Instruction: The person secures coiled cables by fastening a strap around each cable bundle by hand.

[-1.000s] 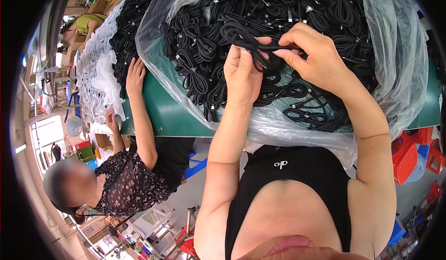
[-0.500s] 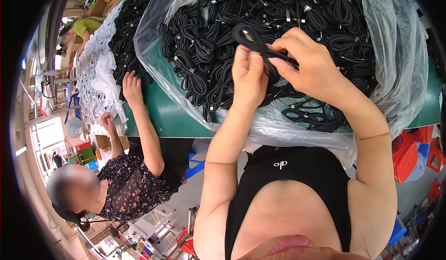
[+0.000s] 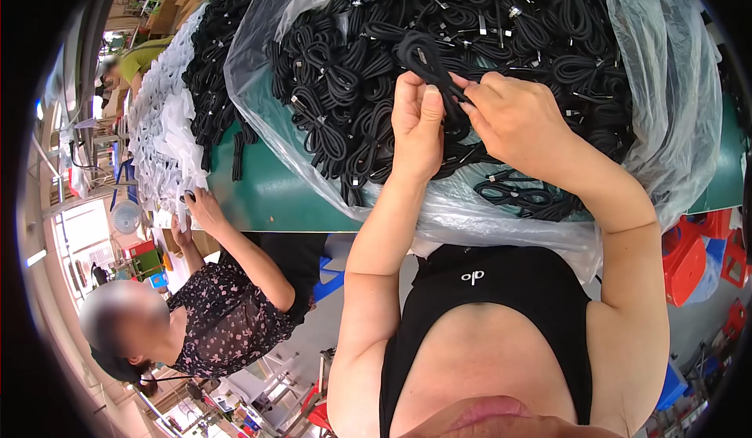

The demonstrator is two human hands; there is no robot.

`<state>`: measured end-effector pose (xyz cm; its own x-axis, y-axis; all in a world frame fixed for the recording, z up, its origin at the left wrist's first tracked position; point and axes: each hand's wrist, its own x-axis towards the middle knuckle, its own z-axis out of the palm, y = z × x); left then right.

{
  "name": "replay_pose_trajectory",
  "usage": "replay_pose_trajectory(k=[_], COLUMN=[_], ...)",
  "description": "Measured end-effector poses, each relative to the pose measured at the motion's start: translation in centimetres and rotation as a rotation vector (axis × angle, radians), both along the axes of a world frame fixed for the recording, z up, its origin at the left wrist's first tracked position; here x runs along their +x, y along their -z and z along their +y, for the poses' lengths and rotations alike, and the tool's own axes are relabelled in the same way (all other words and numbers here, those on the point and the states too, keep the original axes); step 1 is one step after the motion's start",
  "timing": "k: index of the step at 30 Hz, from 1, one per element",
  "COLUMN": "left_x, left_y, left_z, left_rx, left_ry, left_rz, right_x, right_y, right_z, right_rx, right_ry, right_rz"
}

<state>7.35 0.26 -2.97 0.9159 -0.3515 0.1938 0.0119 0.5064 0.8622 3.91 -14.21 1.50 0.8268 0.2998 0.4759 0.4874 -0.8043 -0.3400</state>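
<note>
We record a glossy green tabletop [image 3: 294, 205] supporting an open clear plastic bag [image 3: 680, 117]. Beside the bag we note a heap of black cable bundles [image 3: 213, 66], a pile of white material [image 3: 166, 117] (composition undetermined) and one small black bundle [image 3: 238, 158].

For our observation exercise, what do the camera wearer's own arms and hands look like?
The left hand and right hand are ungloved, with no watch, bracelet or ring showing. Both arms are sleeveless; the black top leaves them bare to the shoulders.
</note>
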Motion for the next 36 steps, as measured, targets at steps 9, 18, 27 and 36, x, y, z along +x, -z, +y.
replay_pose_trajectory(k=[9, 18, 27, 36], left_x=[0.1, -0.2, 0.1, 1.6], left_y=[-0.4, -0.7, -1.0, -1.0], left_z=[0.2, 1.0, 1.4, 2.9], left_rx=[-0.127, -0.025, 0.096, -0.268], left_ry=[0.01, 0.4, -0.047, -0.015], left_rz=[0.224, 0.104, -0.005, 0.104], right_x=[1.3, 2.4, 2.7, 3.5], right_y=[-1.5, -0.7, -1.1, -1.6], right_z=[-1.6, -1.6, -2.3, -3.3], right_rx=[0.375, 1.006, 1.064, 1.127], right_ry=[-0.206, -0.016, 0.017, 0.05], right_rz=[0.32, 0.448, 0.502, 0.36])
